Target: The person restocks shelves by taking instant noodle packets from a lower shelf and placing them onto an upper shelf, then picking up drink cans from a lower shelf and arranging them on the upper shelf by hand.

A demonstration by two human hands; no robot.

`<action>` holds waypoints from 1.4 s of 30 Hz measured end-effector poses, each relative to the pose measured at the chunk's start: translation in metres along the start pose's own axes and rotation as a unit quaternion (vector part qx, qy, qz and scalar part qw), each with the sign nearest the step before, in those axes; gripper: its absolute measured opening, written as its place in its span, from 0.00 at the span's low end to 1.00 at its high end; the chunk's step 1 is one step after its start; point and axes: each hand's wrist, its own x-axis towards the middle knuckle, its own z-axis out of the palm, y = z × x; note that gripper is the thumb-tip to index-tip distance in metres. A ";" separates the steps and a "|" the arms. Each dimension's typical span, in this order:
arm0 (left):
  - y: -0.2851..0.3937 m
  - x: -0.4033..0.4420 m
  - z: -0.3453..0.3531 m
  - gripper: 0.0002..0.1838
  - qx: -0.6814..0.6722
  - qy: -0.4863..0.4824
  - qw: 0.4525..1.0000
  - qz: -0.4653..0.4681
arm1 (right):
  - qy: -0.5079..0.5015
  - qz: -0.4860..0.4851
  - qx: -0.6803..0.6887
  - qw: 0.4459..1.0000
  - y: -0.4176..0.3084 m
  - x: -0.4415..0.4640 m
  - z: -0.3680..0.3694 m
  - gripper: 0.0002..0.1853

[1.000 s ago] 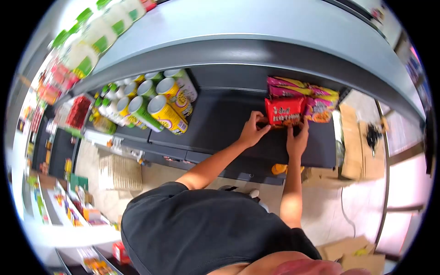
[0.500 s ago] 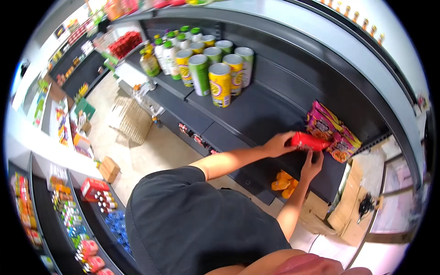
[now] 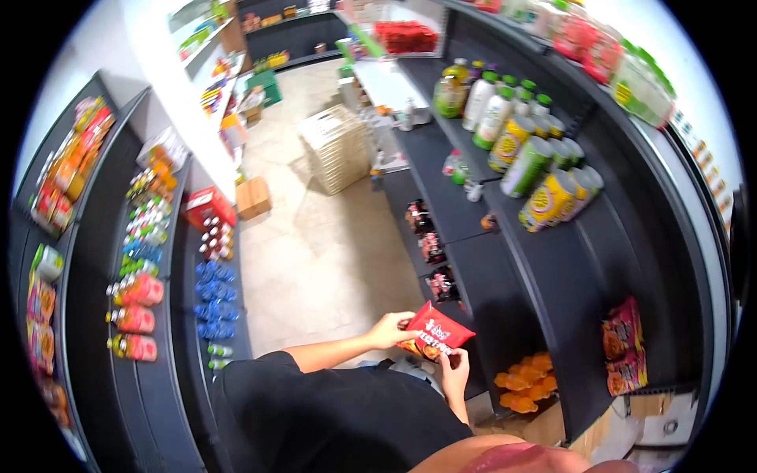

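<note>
A red bag of instant noodles [image 3: 435,331] is held in front of my body, its printed side with white lettering facing up. My left hand [image 3: 389,329] is closed on its left edge. At the lower right corner, my right hand [image 3: 455,369] pinches the same bag. To the right, pink and purple noodle bags [image 3: 625,348] stand on the dark shelf [image 3: 564,272], apart from both hands. Bunches of orange items [image 3: 524,382] lie on a lower level, close to my right hand.
Yellow and green cans [image 3: 550,201] and bottles with green caps [image 3: 493,110] stand farther along the shelf. Dark packs [image 3: 431,247] line a lower level. A woven basket [image 3: 335,150] and a cardboard box [image 3: 253,197] stand on the aisle floor. Stocked shelving [image 3: 169,315] runs along the left.
The red noodle bag has come away from the pink and purple bags and is now over the aisle side, in both hands. The view has turned left.
</note>
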 end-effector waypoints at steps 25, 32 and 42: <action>0.033 -0.191 -0.209 0.24 -0.068 0.612 0.777 0.131 | -0.554 -0.019 -0.024 0.832 -0.056 0.104 0.382 0.15; 0.087 -0.125 -0.310 0.27 0.052 0.566 0.813 0.128 | -0.523 -0.087 -0.033 0.848 -0.092 0.205 0.470 0.17; 0.167 0.008 -0.413 0.45 0.355 0.340 0.867 0.081 | -0.350 0.043 0.060 0.934 -0.080 0.356 0.501 0.11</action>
